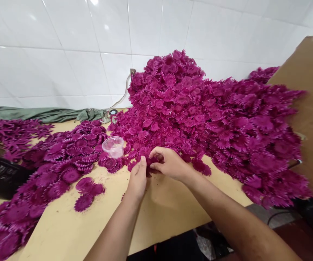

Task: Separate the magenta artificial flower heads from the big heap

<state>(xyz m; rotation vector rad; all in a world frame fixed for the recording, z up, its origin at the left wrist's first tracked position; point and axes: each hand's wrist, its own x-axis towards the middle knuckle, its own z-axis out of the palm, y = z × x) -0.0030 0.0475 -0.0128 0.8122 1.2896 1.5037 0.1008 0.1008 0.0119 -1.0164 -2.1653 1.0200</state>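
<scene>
Just in front of the big heap, my left hand [138, 177] grips a magenta artificial flower [149, 163] between thumb and fingers. My right hand [169, 164] comes in from the other side, fingers curled and pinched at the same flower. Both hands partly cover it, so the exact fingertip contact is hidden. A small clear plastic cup [114, 146] stands beyond my left hand, with something pale inside. Behind the hands rises a tall heap of magenta flowers [172, 105]. Several loose flowers [87, 194] lie on the table to the left.
More flowers [61, 159] spread along the left of the tan table [167, 214], beside a dark box [2, 175]. A brown cardboard sheet [312, 108] borders the heap at right. Green cloth [44, 114] lies along the white tiled wall [77, 72].
</scene>
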